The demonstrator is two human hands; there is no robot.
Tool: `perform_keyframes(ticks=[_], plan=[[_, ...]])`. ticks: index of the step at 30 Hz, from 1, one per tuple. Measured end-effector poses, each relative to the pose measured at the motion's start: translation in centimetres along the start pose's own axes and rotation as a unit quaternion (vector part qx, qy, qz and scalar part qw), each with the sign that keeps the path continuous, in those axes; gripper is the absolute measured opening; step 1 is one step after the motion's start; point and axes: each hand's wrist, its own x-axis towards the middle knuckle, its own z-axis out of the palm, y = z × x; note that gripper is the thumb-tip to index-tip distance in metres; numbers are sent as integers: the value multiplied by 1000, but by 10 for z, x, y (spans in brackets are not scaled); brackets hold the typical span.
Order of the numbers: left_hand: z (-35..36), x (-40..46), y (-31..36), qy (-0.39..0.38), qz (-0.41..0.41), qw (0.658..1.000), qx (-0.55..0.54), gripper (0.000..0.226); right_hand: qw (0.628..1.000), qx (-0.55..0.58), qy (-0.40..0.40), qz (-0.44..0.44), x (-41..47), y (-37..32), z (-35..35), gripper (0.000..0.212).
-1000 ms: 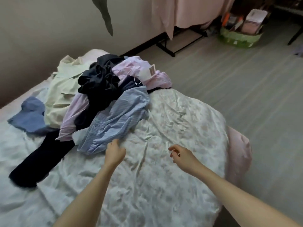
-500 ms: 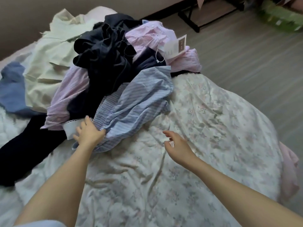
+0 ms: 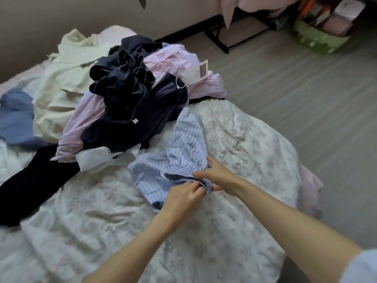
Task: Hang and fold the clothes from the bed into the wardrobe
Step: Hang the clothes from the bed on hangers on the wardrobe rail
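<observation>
The left hand pinches a bunched edge of the blue striped garment, and the right hand grips the same bunch beside it. The garment lies on the floral bed, just beside the clothes pile.

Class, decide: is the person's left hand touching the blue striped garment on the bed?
Touching. The head view shows the left hand with its fingers curled round a bunched edge of the blue striped garment, with no gap between them.
</observation>
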Motion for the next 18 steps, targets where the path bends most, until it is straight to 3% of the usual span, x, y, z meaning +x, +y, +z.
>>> perform_keyframes(ticks=[2,5,10,12,15,18], plan=[[-9,4,26,38,45,998,-4,24,999,39,12,33,-24,15,-19,49],[-28,12,61,54,62,997,-5,26,992,105,59,32,-69,39,-48,49],[-53,49,129,-11,59,998,-21,49,968,238,57,-51,-163,71,-100,20],[-55,67,158,-37,110,993,-25,69,955,288,33,-66,-193,83,-119,26],[-59,96,225,-43,240,969,-32,50,952,293,32,-83,-245,117,-154,30],[-63,113,288,-25,331,943,-30,31,936,325,101,-93,-286,149,-175,11]])
